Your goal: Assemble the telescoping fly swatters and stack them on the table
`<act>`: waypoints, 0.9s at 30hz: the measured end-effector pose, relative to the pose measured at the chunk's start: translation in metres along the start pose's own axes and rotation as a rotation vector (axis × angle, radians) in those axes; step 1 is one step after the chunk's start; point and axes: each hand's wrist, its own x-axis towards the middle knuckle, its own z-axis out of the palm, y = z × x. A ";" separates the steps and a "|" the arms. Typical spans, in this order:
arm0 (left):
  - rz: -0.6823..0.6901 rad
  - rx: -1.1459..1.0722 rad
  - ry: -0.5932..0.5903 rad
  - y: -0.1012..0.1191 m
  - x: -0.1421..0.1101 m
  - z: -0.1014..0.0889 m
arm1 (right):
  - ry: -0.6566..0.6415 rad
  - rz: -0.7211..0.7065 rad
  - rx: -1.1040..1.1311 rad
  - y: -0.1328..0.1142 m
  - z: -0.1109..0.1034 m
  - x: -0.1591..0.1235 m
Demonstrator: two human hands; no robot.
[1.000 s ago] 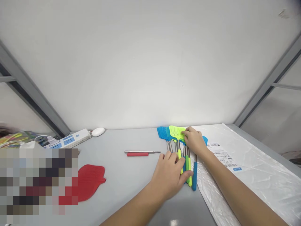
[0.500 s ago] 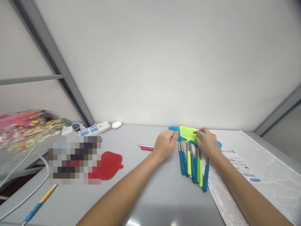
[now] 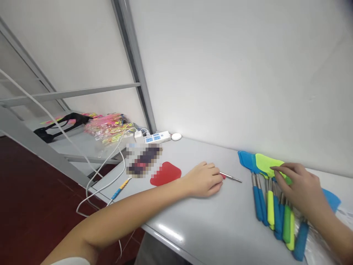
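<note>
My left hand (image 3: 205, 180) lies low on the grey table, its fingers curled over a red handle (image 3: 223, 177). A thin silver rod (image 3: 233, 178) sticks out to the right beside it. Left of that hand is a flat red fly swatter head (image 3: 167, 173). My right hand (image 3: 302, 187) rests over a row of fly swatters, fingers stretched out and touching a yellow-green swatter head (image 3: 266, 162). Beside it is a blue swatter head (image 3: 246, 160). Blue, green and yellow-green handles, such as a blue handle (image 3: 257, 200), point toward me. The palm hides part of the row.
A white power strip (image 3: 162, 137) and a white oval object (image 3: 176, 137) stand at the back left. White cables (image 3: 124, 162) hang over the table's left edge. Plastic-wrapped colourful items (image 3: 110, 125) lie on a side shelf. A grey metal post (image 3: 135, 66) rises behind.
The view has swung left. My left hand has moved away from the swatter row, leftward onto the red handle. My right hand stays over the swatters.
</note>
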 end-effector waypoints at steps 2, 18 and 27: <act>-0.082 0.020 -0.024 -0.006 -0.016 -0.010 | -0.011 -0.017 0.015 -0.011 -0.002 0.002; -0.256 -0.004 -0.032 -0.021 -0.019 -0.011 | -0.454 -0.134 0.088 -0.107 -0.017 0.038; -0.207 -0.103 -0.100 -0.016 -0.019 -0.011 | -0.550 -0.103 0.052 -0.127 0.018 0.061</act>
